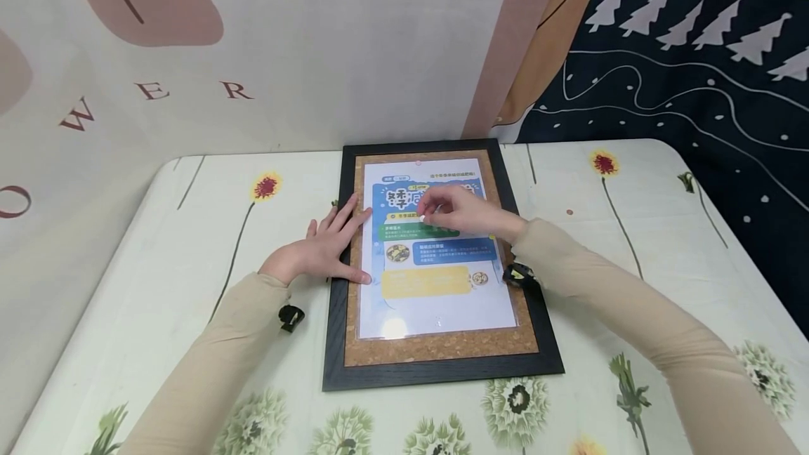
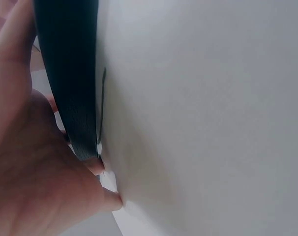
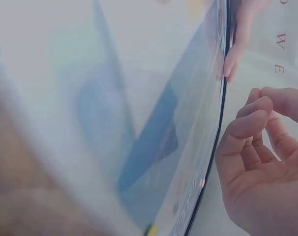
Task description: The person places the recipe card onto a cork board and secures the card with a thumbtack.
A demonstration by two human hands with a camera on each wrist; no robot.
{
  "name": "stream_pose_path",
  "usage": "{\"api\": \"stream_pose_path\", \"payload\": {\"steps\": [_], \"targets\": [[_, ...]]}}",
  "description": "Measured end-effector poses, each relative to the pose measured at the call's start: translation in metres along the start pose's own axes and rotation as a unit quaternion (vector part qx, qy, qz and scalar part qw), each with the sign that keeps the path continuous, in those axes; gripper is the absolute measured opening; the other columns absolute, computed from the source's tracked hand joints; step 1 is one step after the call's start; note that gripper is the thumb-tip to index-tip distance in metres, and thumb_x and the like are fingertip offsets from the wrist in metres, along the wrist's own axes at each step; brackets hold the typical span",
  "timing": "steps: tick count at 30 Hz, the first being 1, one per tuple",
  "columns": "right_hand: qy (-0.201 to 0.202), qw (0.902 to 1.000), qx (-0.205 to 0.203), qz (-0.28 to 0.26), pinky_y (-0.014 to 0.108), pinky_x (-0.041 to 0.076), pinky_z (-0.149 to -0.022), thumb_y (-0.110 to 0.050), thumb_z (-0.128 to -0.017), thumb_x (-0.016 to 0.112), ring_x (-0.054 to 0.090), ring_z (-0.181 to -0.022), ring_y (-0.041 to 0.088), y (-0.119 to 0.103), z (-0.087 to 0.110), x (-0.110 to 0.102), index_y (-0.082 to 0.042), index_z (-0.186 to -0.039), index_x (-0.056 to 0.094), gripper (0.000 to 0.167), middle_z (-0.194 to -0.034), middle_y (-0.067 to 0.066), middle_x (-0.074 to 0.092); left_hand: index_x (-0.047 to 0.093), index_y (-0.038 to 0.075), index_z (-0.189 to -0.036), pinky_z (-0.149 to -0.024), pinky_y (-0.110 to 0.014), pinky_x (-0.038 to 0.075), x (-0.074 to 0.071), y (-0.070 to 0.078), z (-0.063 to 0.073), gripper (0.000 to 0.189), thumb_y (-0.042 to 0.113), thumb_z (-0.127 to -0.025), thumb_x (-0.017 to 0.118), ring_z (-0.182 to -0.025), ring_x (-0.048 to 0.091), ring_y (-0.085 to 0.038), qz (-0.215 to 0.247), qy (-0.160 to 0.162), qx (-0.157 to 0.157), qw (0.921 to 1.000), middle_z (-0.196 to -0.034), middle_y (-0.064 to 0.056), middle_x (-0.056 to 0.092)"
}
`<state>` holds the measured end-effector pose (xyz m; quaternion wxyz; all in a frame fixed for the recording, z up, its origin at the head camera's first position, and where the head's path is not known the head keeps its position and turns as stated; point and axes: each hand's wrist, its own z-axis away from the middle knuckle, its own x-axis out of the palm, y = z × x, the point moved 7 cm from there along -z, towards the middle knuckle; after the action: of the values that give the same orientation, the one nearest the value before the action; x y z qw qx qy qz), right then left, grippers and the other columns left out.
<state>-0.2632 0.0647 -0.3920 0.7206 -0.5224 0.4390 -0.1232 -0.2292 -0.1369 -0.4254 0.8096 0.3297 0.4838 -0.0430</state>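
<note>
The left hand [image 1: 316,251] lies with fingers spread across the left rim of the black frame [image 1: 436,372], on the counter [image 1: 303,177]; that rim looks stiff, a sound place to grip. Inside, the printed sheet [image 1: 436,316] lies on cork [image 1: 373,352] — glossy, probably light and slippery, best steadied by its edges. Over its upper half, a small white thing [image 1: 422,218] — likely easily dropped — sits pinched between the right hand's [image 1: 466,210] thumb and forefinger.

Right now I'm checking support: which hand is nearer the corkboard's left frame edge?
Left. The left hand lies across the corkboard's left frame edge; the right hand is over the poster's upper half.
</note>
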Motion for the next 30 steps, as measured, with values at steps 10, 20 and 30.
{"api": "stream_pose_path", "payload": {"steps": [10, 20, 30], "targets": [[-0.024, 0.9991, 0.01, -0.035, 0.031, 0.049, -0.073, -0.007, -0.095, 0.061, 0.057, -0.086, 0.026, -0.003, -0.012, 0.015, -0.002, -0.108, 0.065, 0.014, -0.102, 0.009, 0.063, 0.006, 0.009, -0.156, -0.102, -0.073, -0.002, 0.001, 0.001, -0.001, 0.116, 0.054, -0.076, 0.077, -0.139, -0.008, -0.053, -0.009, -0.002, -0.006, 0.9999, -0.158, -0.015, -0.02], [-0.058, 0.9957, 0.042, -0.058, 0.027, 0.047, -0.067, -0.006, -0.095, 0.06, 0.056, -0.073, 0.021, -0.002, -0.033, 0.034, -0.005, -0.105, 0.067, 0.012, -0.092, 0.008, 0.063, 0.007, 0.008, -0.156, -0.101, -0.074, -0.001, 0.0, 0.0, -0.001, 0.116, 0.056, -0.075, 0.076, -0.139, -0.003, -0.054, -0.02, 0.001, -0.01, 0.9997, -0.158, -0.014, -0.02], [-0.058, 0.994, 0.075, -0.055, 0.025, 0.045, -0.063, 0.0, -0.091, 0.063, 0.054, -0.063, 0.017, -0.012, -0.053, 0.052, -0.002, -0.098, 0.071, 0.012, -0.082, 0.008, 0.067, 0.005, 0.002, -0.154, -0.1, -0.075, 0.001, -0.002, 0.001, -0.001, 0.121, 0.055, -0.074, 0.078, -0.139, -0.001, -0.054, -0.018, 0.01, -0.014, 0.9997, -0.159, -0.016, -0.015]]}}
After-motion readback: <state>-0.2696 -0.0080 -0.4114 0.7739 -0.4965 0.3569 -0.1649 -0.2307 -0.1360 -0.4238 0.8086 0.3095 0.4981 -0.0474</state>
